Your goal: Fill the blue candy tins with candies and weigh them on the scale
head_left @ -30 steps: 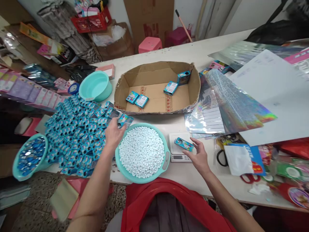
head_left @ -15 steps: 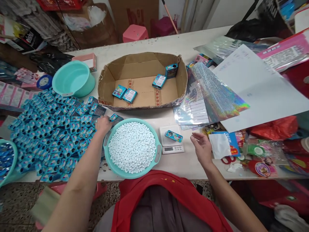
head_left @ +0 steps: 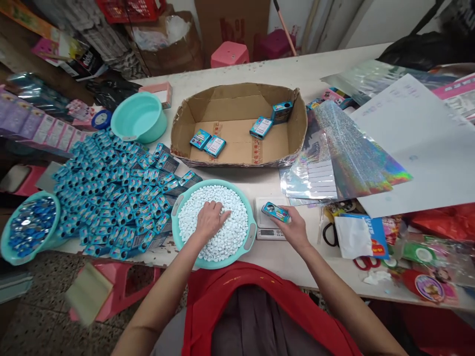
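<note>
My left hand [head_left: 211,220] rests on the white pellets [head_left: 226,242] that fill a turquoise basin [head_left: 175,228], thumb held apart from the fingers and nothing visible in its grasp. A small blue printed box [head_left: 275,211] is pinched at its right end by my right hand [head_left: 296,226]. This box is over the plate of a white digital scale [head_left: 260,222]; whether it still touches the plate I cannot tell. Left of the basin spreads a large heap of similar blue boxes [head_left: 122,198], many showing a dark round hole.
Behind the basin stands a shallow cardboard box [head_left: 237,158] with several blue boxes inside. An empty turquoise basin [head_left: 139,116] is at back left, another basin of shiny blue pieces [head_left: 33,227] at far left. Holographic sheets [head_left: 356,153], white paper [head_left: 419,143] and scissors [head_left: 330,233] lie right.
My left hand has moved from the boxes beside the heap onto the pellets. My right hand has moved left and taken hold of the box at the scale. The view has shifted left.
</note>
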Motion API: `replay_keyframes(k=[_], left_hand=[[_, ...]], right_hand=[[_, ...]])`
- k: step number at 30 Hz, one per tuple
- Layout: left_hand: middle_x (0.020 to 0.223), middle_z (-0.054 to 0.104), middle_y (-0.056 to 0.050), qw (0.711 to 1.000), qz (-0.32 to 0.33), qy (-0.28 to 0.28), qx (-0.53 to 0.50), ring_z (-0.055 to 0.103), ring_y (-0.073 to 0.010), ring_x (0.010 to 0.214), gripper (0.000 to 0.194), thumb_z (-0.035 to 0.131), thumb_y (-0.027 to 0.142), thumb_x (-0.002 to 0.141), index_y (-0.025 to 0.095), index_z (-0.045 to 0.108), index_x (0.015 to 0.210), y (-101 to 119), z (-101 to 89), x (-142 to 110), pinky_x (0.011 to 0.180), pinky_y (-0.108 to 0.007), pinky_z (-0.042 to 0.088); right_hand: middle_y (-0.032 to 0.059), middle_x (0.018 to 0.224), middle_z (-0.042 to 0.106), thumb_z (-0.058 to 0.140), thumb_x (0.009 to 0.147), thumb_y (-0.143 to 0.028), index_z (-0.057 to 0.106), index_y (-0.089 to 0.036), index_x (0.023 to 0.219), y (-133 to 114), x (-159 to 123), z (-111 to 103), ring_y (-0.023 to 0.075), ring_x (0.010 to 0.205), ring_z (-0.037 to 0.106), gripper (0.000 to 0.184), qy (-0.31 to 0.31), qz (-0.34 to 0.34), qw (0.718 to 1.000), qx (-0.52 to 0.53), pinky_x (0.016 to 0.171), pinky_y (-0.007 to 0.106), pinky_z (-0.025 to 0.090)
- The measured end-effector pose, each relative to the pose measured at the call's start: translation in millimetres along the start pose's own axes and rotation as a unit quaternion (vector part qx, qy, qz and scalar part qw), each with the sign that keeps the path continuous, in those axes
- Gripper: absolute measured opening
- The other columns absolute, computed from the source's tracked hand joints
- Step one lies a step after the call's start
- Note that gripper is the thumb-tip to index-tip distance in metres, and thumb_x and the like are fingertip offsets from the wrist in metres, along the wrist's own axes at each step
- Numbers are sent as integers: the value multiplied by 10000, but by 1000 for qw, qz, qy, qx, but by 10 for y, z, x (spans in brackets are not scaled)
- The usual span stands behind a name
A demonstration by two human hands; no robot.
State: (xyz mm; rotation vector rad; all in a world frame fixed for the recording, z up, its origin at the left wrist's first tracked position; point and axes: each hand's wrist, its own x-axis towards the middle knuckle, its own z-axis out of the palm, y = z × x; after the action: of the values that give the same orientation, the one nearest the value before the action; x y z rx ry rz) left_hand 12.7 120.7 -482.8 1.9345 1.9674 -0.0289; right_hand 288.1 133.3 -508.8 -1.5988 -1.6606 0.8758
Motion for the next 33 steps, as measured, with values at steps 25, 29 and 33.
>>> replay_keyframes(k=[25,29,33], left_hand=[[505,439,27,589,-115,297,-742,491,-89,496,439,585,473,810,170,452,522,522,-779,-67,527,-231,421],[487,370,41,599,-136,299,-731,363,-59,417,477,546,535,815,180,396,534,570,-821,-49,405,-199,295],[474,271,72,579,-155,257,-758,228,-33,357,522,567,605,765,189,337,550,543,-871,-3,344,-187,155]], right_hand=[[50,865,640,663,746,-228,585,-217,932,-1491,123,435,240,832,583,203,-182,-217,950,-135,672,318,423],[53,865,639,658,737,-220,582,-225,939,-1481,132,481,253,849,586,216,-178,-206,954,-124,684,336,441],[52,868,639,651,741,-224,588,-227,938,-1444,148,449,252,848,592,206,-170,-189,962,-96,692,346,460]])
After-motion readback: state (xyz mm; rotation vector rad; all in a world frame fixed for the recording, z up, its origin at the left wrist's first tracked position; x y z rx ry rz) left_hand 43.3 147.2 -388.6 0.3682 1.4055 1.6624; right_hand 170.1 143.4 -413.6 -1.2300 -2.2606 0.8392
